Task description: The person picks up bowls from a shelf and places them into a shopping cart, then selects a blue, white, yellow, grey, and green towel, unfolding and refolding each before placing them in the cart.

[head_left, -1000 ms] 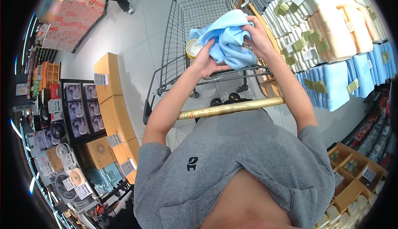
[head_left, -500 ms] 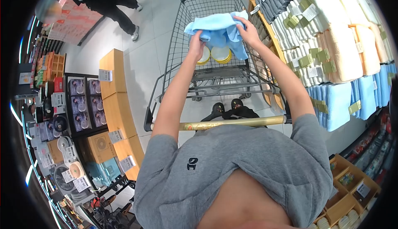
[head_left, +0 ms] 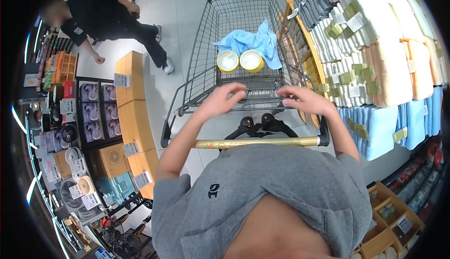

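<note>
A light blue cloth (head_left: pixel 255 41) lies crumpled inside the wire shopping cart (head_left: pixel 201 48), behind two round yellow-rimmed containers with pale tops, the left one (head_left: pixel 228 61) and the right one (head_left: pixel 251 60). My left hand (head_left: pixel 224 98) is over the near left part of the cart, empty, its fingers apart. On the other side my right hand (head_left: pixel 302 99) hovers near the cart's near right edge, also empty with fingers spread. Between my body and the basket runs the cart's gold handle bar (head_left: pixel 258 142), touched by neither hand.
Stacked towels (head_left: pixel 384 76) fill the shelves at the right. A person in dark clothes (head_left: pixel 105 13) walks at the upper left. Wooden display blocks (head_left: pixel 131 114) and shelves of boxed goods (head_left: pixel 91 111) stand at the left. A wooden compartment tray (head_left: pixel 391 212) is at the lower right.
The blue cloth has left both my hands and dropped into the cart. My hands have drawn back toward my body. The other person has come further into view.
</note>
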Motion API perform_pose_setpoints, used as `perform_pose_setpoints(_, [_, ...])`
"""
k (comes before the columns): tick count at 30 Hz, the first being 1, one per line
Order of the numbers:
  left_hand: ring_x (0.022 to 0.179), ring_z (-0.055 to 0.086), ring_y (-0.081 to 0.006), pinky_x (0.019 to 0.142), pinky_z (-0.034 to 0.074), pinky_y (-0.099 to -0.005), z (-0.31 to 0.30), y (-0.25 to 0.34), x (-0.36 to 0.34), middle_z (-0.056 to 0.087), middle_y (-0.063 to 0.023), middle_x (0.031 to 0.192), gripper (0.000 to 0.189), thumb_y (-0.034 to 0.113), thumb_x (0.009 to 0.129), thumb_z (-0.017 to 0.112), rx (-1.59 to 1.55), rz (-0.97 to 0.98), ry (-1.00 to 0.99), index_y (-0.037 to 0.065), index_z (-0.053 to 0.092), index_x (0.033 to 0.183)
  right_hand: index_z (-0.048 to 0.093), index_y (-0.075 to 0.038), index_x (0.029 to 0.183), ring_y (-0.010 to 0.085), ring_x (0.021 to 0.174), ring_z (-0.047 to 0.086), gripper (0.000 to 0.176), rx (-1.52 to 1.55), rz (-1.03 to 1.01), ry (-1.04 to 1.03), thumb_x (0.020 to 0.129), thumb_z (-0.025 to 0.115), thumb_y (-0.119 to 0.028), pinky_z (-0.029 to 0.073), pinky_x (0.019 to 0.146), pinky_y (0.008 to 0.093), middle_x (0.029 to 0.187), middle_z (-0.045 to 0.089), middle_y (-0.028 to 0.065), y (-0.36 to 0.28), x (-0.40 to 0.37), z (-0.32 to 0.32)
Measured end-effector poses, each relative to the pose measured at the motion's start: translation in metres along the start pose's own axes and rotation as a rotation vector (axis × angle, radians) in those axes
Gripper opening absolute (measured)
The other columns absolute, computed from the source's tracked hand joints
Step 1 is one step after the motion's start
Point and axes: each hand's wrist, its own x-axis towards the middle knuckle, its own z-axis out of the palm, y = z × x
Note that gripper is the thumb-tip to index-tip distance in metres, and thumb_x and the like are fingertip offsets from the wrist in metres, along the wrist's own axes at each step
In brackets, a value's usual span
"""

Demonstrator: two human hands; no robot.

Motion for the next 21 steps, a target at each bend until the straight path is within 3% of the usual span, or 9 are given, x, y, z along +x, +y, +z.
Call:
perform_pose_setpoints(2, [0.108, 0.059, -0.0290, 0.093, 0.044, -0.0351, 0.015, 0.015, -0.038, 0.063, -0.0151, 0.115, 0.034, 0.023, 0.094, 0.056, 0.077, 0.076, 0.103, 0.003, 0.057, 0.122, 0.054, -0.003, 0.123, 0.0305, 0.112, 0.055, 0.038, -0.114, -0.076, 0.207, 0.091, 0.060, -0.021, 0.042, 0.098, 0.0373, 0.118, 0.059, 0.0160, -0.010, -0.036, 0.011])
perform_pose_setpoints(6, [0.115, 0.054, -0.0353, 0.096, 0.042, -0.0400, 0.056, 0.037, -0.068, 0.057, -0.0173, 0.124, 0.037, 0.022, 0.090, 0.060, 0.225, 0.185, 0.508, 0.004, 0.056, 0.122, 0.058, -0.004, 0.114, 0.0312, 0.104, 0.059, 0.032, -0.116, 0.100, 0.497, 0.088, 0.062, -0.021, 0.045, 0.090, 0.0382, 0.107, 0.063, 0.0148, -0.019, -0.077, 0.029])
perform_pose_setpoints(8, [0.118, 0.051, -0.0363, 0.098, 0.042, -0.0410, 0.065, 0.045, -0.063, 0.052, -0.0175, 0.130, 0.040, 0.021, 0.088, 0.062, 0.261, 0.138, 0.544, 0.005, 0.054, 0.124, 0.061, -0.004, 0.109, 0.0317, 0.099, 0.060, 0.027, -0.141, 0.118, 0.549, 0.086, 0.063, -0.019, 0.046, 0.086, 0.0386, 0.101, 0.065, 0.0145, -0.022, -0.082, 0.031])
perform_pose_setpoints(9, [0.120, 0.050, -0.0368, 0.098, 0.041, -0.0415, 0.068, 0.047, -0.060, 0.050, -0.0175, 0.133, 0.042, 0.021, 0.088, 0.063, 0.277, 0.115, 0.559, 0.005, 0.053, 0.125, 0.061, -0.004, 0.106, 0.0320, 0.096, 0.060, 0.025, -0.175, 0.140, 0.559, 0.086, 0.063, -0.019, 0.047, 0.084, 0.0388, 0.098, 0.065, 0.0144, -0.021, -0.080, 0.032])
perform_pose_setpoints(13, [0.109, 0.060, -0.0328, 0.087, 0.050, -0.0380, 0.078, 0.040, -0.048, 0.065, -0.0136, 0.111, 0.017, 0.007, 0.079, 0.069, 0.406, 0.374, 0.833, 0.002, 0.067, 0.095, 0.062, -0.003, 0.101, 0.0331, 0.091, 0.061, 0.024, -0.259, 0.220, 0.507, 0.086, 0.062, -0.021, 0.047, 0.081, 0.0407, 0.094, 0.065, 0.0156, -0.015, -0.071, 0.016])
perform_pose_setpoints(14, [0.104, 0.063, -0.0306, 0.084, 0.052, -0.0367, 0.082, 0.044, -0.046, 0.068, -0.0126, 0.103, 0.004, 0.000, 0.077, 0.068, 0.438, 0.390, 0.872, 0.000, 0.066, 0.080, 0.062, -0.003, 0.102, 0.0331, 0.092, 0.061, 0.025, -0.275, 0.228, 0.484, 0.086, 0.061, -0.022, 0.047, 0.081, 0.0410, 0.095, 0.065, 0.0157, -0.012, -0.069, 0.013])
perform_pose_setpoints(21, [0.106, 0.063, -0.0300, 0.088, 0.050, -0.0361, 0.075, 0.051, -0.016, 0.068, -0.0120, 0.104, 0.004, 0.002, 0.080, 0.067, 0.395, 0.403, 0.913, 0.000, 0.065, 0.078, 0.063, -0.002, 0.101, 0.0351, 0.086, 0.063, 0.026, -0.364, 0.164, 0.489, 0.086, 0.060, -0.024, 0.049, 0.077, 0.0425, 0.088, 0.067, 0.0169, 0.008, -0.054, -0.014])
